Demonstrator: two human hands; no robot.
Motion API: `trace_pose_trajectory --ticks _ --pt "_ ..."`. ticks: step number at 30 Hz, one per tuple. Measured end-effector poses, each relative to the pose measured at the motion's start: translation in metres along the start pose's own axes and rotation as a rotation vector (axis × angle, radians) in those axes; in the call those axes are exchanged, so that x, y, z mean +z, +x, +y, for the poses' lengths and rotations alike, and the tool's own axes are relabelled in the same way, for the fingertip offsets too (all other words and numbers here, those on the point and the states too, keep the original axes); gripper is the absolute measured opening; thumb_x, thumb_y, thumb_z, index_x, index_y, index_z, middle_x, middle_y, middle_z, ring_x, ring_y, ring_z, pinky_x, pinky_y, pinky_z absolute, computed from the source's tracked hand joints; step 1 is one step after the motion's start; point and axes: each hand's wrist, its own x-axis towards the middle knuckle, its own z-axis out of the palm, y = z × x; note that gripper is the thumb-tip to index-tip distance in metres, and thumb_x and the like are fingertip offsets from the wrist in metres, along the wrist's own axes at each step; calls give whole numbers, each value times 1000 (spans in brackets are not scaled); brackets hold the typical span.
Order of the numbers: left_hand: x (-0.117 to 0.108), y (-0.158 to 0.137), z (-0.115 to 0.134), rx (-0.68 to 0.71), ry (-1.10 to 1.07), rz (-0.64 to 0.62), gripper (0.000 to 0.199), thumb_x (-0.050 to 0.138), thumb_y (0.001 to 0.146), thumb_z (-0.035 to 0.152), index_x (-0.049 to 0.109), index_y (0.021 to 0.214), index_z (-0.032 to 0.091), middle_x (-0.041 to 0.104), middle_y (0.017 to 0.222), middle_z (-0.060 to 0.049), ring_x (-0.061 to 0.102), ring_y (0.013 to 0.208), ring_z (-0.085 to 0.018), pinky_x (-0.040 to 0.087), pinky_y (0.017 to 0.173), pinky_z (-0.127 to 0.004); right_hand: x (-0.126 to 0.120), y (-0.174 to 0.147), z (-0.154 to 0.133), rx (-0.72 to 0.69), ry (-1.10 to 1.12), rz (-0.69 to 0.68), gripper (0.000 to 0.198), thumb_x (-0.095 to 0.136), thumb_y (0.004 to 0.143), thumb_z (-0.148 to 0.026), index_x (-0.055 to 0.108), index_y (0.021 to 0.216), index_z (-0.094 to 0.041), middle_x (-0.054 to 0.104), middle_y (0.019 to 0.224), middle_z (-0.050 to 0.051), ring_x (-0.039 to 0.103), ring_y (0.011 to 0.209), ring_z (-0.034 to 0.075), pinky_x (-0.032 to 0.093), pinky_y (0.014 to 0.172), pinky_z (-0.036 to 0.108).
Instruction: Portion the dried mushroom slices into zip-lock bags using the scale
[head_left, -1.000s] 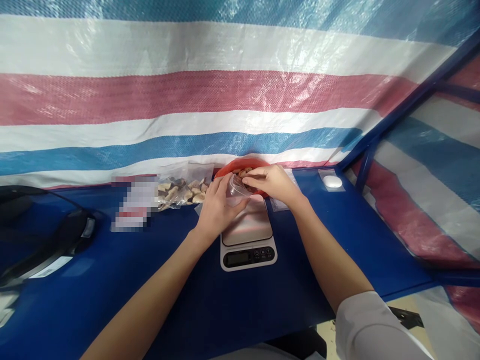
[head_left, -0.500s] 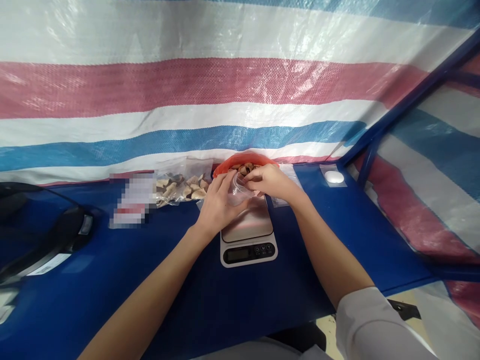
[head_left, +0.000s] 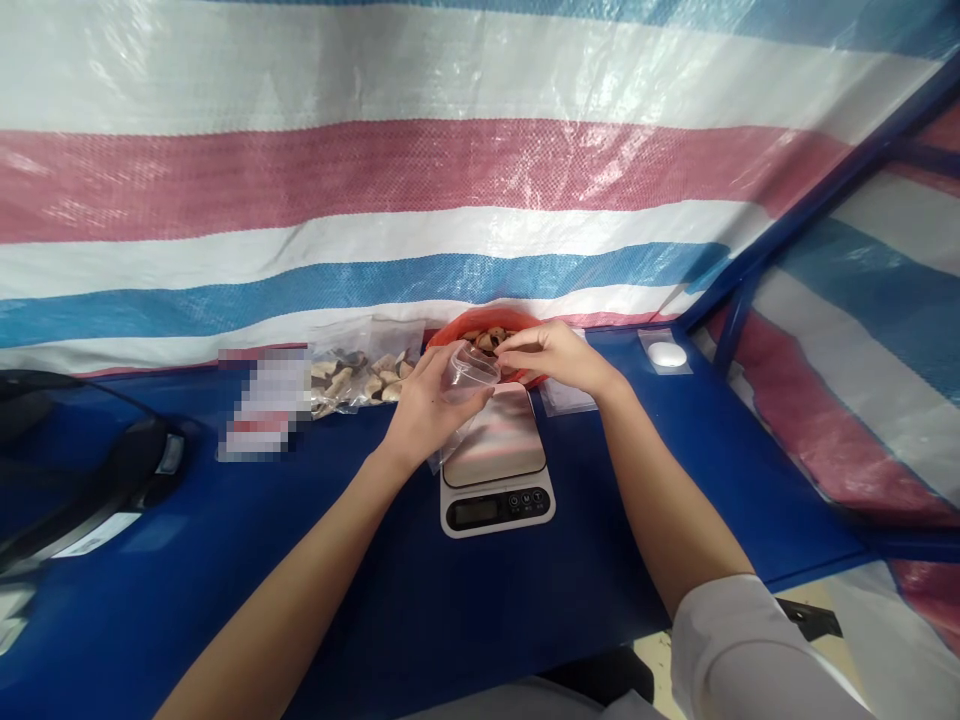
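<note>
My left hand [head_left: 429,408] is closed round a clear plastic bag [head_left: 471,372], its mouth spread and tilted toward the right. The bag is over the back of a white kitchen scale [head_left: 496,440], and its lower part hangs by the left edge. My right hand [head_left: 559,358] is just right of the bag's mouth, thumb and fingers drawn together; whatever they pinch is too small to make out. Behind both hands sits an orange-red bag [head_left: 517,320] full of brown, dried-looking pieces [head_left: 487,338], partly covered by my fingers.
Left of the scale lie clear bags of similar pieces [head_left: 337,385], beside a blurred packet [head_left: 266,405]. A black strapped object [head_left: 135,460] rests at the far left. Flat clear bags [head_left: 566,398] and a white oval item in a small bag [head_left: 666,354] lie to the right on the blue table [head_left: 600,560].
My right hand has moved off the clear bag toward the right. My left hand has shifted slightly left, and the bag's mouth now shows wide and round.
</note>
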Motion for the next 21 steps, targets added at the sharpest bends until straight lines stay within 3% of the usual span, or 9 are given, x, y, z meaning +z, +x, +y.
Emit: trace_pose_trajectory --ticks 3,6,12,15,18,21 --pt "-5 3 2 -60 -13 26 51 76 80 40 63 124 18 72 115 -10 68 109 -27 55 97 -43 -10 0 8 -82 -87 78 26 72 83 -38 81 98 -19 79 98 5 72 90 21 58 81 33" --pt "-11 6 1 -127 -14 65 52 76 79 41 64 125 18 72 118 -10 68 109 -29 55 97 -44 -16 1 16 -102 -261 166 24 67 88 -35 81 102 -22 80 101 4 73 95 23 55 87 34" --pt "-19 8 -3 -184 -25 104 53 76 80 43 64 125 18 71 122 -11 67 114 -30 53 101 -45 -2 11 19 -100 -736 247 21 60 92 -26 80 98 -25 80 100 3 73 90 22 51 83 31" --pt "-21 8 -3 -188 -31 108 52 75 80 43 64 124 18 70 124 -12 66 117 -30 51 104 -46 8 19 14 -30 -938 238 27 54 94 -25 78 107 -27 79 104 3 72 90 22 50 79 30" --pt "-22 9 -3 -188 -35 105 50 74 80 42 64 124 19 69 124 -12 65 118 -31 50 105 -46 16 27 13 7 -1039 238 32 51 97 -26 72 120 -29 76 119 3 71 100 24 51 81 32" --pt "-22 10 -2 -180 -31 97 51 74 80 43 64 124 19 70 123 -11 66 116 -31 51 103 -47 22 35 16 -12 -1079 222 32 51 97 -28 71 122 -30 74 125 2 69 107 25 51 82 34"
